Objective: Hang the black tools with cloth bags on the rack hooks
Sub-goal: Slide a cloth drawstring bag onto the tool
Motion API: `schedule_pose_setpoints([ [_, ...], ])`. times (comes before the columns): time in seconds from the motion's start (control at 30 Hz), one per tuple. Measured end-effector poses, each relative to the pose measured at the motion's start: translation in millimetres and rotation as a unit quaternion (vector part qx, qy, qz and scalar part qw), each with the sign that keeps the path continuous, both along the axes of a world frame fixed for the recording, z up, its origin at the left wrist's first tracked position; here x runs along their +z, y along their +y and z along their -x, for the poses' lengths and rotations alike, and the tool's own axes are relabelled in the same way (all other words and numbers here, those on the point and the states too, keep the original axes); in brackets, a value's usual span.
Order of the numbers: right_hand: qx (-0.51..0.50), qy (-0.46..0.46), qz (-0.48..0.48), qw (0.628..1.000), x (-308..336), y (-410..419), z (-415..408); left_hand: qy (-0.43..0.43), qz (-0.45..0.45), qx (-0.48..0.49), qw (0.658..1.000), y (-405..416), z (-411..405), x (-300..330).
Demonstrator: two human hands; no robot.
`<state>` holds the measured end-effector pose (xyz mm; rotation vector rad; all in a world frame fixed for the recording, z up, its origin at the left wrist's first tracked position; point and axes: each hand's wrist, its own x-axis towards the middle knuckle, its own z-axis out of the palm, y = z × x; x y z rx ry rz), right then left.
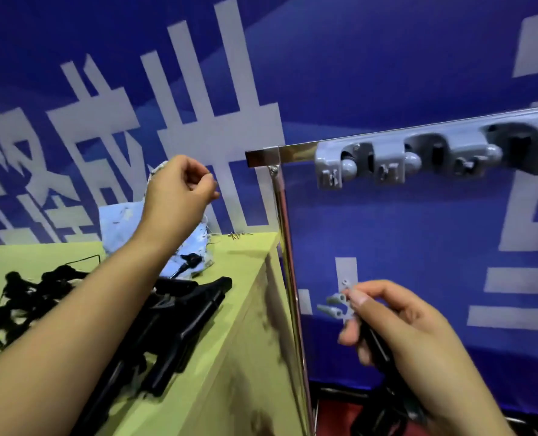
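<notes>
Your right hand (396, 325) grips a black tool (377, 344) by its handle, grey pronged head forward, low beside the steel post (288, 262) and well under the grey rack (418, 158). Your left hand (179, 187) pinches something thin above the pale cloth bag (119, 221) on the tabletop (245, 278); what exactly, I cannot tell. Lift the tool level with a free hook, keep it upright and seat it before you let go. More black tools (167, 335) wait on the tabletop

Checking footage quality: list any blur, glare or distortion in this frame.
Head view: wide-angle bending bows the rack rail; glare on its chrome post; motion blur softens the grey holder toward the right edge and the right hand; left hand fairly sharp.
</notes>
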<state>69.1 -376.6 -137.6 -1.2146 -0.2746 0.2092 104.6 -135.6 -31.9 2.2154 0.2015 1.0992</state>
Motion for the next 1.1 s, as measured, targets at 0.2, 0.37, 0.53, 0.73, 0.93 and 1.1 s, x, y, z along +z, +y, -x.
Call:
schedule_pose_setpoints([
  [0.2,-0.037,-0.055,-0.01,0.998,25.7,-10.9,55.4,-0.14,0.174,-0.217,0.95,-112.4,135.9,-35.1],
  [0.37,-0.073,-0.139,0.059,0.986,27.9,-19.0,96.3,-0.227,0.252,-0.265,0.902,-148.7,157.9,-94.5],
  [0.53,-0.089,-0.179,0.085,0.976,35.9,-23.8,118.8,-0.281,0.323,-0.252,0.868,-166.1,167.2,-95.7],
  [0.73,-0.09,-0.199,0.081,0.973,41.2,-21.3,127.5,-0.279,0.323,-0.249,0.869,-166.8,171.8,-96.1],
  [0.93,-0.088,-0.209,0.095,0.969,40.9,-20.4,127.3,-0.283,0.339,-0.242,0.864,-165.1,173.1,-95.3],
  [1.1,-0.102,-0.23,0.106,0.962,42.2,-18.8,129.4,-0.299,0.28,-0.235,0.881,-162.4,173.3,-96.1],
])
